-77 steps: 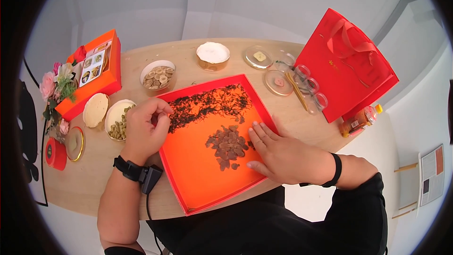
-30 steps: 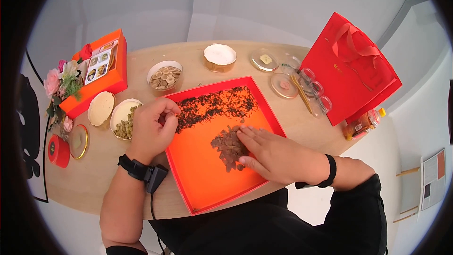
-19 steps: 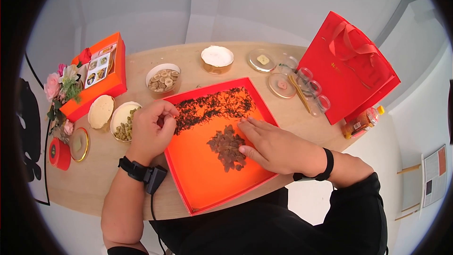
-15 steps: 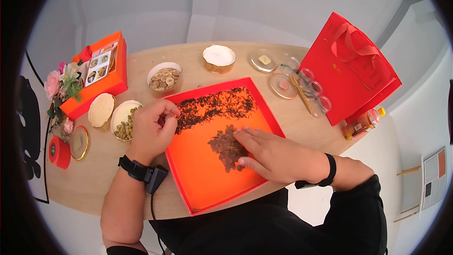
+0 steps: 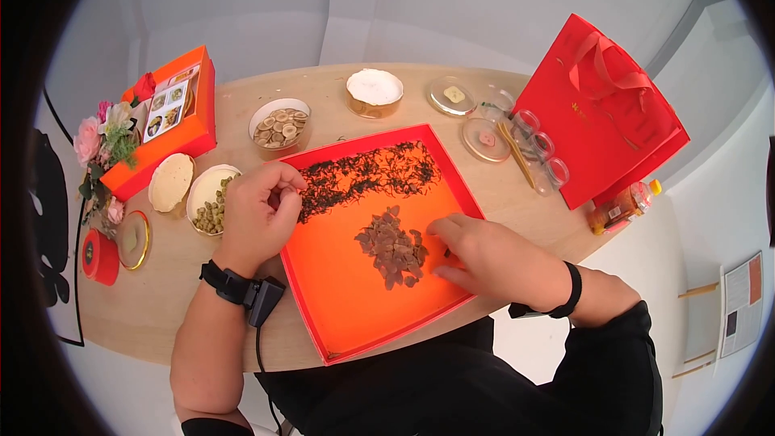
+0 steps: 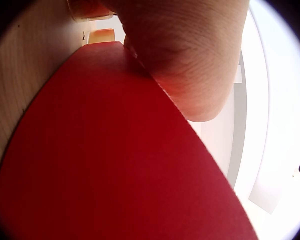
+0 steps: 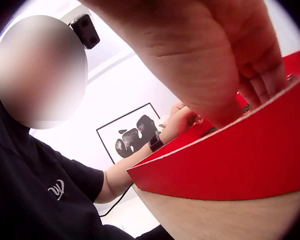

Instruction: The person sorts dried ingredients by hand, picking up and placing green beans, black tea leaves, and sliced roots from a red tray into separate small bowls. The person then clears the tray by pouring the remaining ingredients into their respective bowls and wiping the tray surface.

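Brown flakes (image 5: 391, 248) lie in the red tray (image 5: 343, 307). The right hand (image 5: 504, 262) is beside them, thumb and fingers apart. The left hand (image 5: 260, 211) curls at the rim; I cannot tell if it holds anything.

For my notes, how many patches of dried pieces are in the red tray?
2: a band of dark strands along the tray's far side, and a heap of brown flakes near its middle. More may hide under the right hand.

A red bag (image 5: 593, 113) stands beside a yellow-capped bottle (image 5: 622, 209).
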Demonstrator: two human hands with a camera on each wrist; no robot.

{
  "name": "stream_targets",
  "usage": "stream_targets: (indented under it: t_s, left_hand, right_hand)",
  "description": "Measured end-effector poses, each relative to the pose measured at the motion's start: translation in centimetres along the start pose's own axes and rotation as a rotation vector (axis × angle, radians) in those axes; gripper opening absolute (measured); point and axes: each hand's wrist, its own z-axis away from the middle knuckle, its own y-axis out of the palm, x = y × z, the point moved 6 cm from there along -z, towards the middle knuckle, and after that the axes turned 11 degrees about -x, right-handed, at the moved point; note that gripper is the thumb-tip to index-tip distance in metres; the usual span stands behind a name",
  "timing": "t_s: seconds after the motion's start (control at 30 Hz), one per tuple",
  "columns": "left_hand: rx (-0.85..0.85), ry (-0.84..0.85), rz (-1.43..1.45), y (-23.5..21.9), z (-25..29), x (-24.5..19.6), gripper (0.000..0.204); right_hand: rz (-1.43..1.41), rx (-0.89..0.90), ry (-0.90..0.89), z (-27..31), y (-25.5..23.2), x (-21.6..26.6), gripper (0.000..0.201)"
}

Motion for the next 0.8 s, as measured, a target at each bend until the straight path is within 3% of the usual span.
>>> stream_targets:
  t_s: [0.1,0.2,0.33,0.53,0.6,0.8]
  left_hand:
    - [0.000,-0.012,-0.019,-0.1,0.0,0.1,0.012]
    - [-0.024,0.029,0.004,0.0,0.0,0.1,0.012]
    - [-0.013,0.019,0.001,-0.2,0.0,-0.2,0.012]
    - [-0.008,0.007,0.010,0.0,0.0,0.0,0.011]
    - [-0.007,0.019,0.004,-0.1,0.0,-0.1,0.011]
    - [-0.006,-0.001,0.031,0.0,0.0,-0.3,0.014]
  right_hand:
    - [-0.157,-0.006,-0.093,-0.9,0.5,1.4,0.057]
    - [-0.376,0.061,-0.003,-1.6,0.6,2.0,0.059]
    - [-0.272,0.044,-0.020,-1.8,-0.5,2.7,0.068]
    - [-0.074,0.039,-0.178,-3.2,0.1,3.0,0.085]
    - [-0.100,-0.009,-0.317,-3.9,0.8,3.1,0.076]
    - [-0.170,0.050,-0.314,-5.4,1.8,2.8,0.043]
